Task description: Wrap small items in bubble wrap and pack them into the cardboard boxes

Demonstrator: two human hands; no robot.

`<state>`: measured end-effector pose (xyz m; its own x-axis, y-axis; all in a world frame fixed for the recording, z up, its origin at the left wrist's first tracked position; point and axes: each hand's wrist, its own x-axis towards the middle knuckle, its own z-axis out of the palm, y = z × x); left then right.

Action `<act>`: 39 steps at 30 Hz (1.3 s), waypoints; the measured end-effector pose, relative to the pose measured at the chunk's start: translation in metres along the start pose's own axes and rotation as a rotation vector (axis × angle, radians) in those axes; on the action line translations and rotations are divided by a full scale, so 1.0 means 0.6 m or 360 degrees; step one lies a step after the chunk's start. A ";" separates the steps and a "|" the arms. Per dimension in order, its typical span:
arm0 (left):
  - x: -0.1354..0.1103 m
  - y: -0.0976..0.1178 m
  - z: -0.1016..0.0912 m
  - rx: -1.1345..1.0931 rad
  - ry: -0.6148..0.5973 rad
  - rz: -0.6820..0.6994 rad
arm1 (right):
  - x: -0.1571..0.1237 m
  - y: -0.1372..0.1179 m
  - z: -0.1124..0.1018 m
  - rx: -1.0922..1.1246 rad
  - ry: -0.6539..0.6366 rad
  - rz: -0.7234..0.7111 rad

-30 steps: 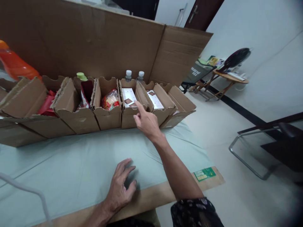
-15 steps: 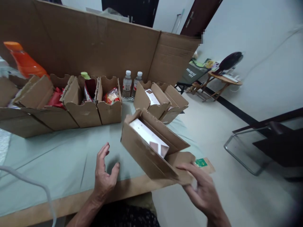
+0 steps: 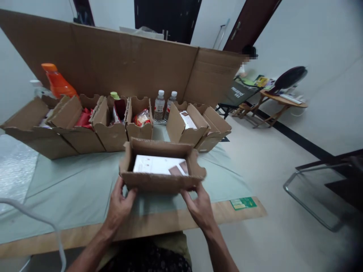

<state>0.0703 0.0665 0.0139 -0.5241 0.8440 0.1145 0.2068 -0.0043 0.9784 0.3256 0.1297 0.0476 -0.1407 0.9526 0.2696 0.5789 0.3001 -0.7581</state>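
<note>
Right before me, a brown cardboard bin (image 3: 161, 182) lies crosswise with its open top up. Inside it rests a white box (image 3: 154, 164) with brown squares printed at one end. My left hand (image 3: 120, 202) grips the bin's near left corner, thumb on the front wall. At the near right corner my right hand (image 3: 198, 206) grips it in the same way. Some fingertips are hidden under and behind the cardboard. Whether the bin touches the cloth, I cannot tell.
Behind stand a row of cardboard bins (image 3: 112, 136) with packets and two bins (image 3: 185, 132) at right, one holding a white box. Between them are two water bottles (image 3: 159, 105). A tall cardboard panel (image 3: 136, 64) backs the table. A grey cable (image 3: 36, 217) crosses the left front.
The bin has turned from slanting to crosswise and moved left in front of me. My left hand, open before, has taken hold of its left end; my right hand still grips the right end.
</note>
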 end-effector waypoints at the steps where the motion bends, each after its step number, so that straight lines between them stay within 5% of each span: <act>1: 0.022 -0.001 -0.019 0.0027 0.0072 0.0053 | 0.034 -0.013 0.028 0.0080 -0.0055 -0.0033; 5: 0.111 -0.015 -0.076 0.0157 0.0285 0.0112 | 0.137 -0.046 0.127 0.0319 -0.0296 -0.0182; 8: 0.138 -0.040 -0.097 0.0134 0.0324 0.0098 | 0.147 -0.041 0.164 0.0432 -0.0395 -0.0217; 15: 0.056 -0.079 -0.133 0.0449 0.0411 0.0173 | 0.033 -0.016 0.153 0.0273 -0.0461 0.0016; 20: 0.008 -0.092 -0.149 0.0504 0.0293 0.0418 | 0.041 -0.128 0.194 0.0291 -0.0794 -0.0522; 25: -0.002 -0.108 -0.148 0.0415 0.0232 0.0397 | 0.085 -0.303 0.339 0.0221 -0.1263 -0.1236; 30: 0.002 -0.104 -0.145 0.0390 0.0238 0.0348 | 0.104 -0.440 0.534 -0.0140 -0.1595 -0.1591; 34: 0.004 -0.102 -0.148 0.0250 0.0228 0.0355 | 0.106 -0.484 0.632 -0.0532 -0.1622 -0.1710; 39: 0.002 -0.109 -0.148 0.0158 0.0181 0.0332 | 0.087 -0.469 0.678 -0.0593 -0.1590 -0.2096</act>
<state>-0.0170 0.0200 -0.0350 -0.5497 0.7647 0.3363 0.3976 -0.1146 0.9104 -0.1713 0.1150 0.0331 -0.9766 -0.2149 -0.0056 -0.2123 0.9684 -0.1311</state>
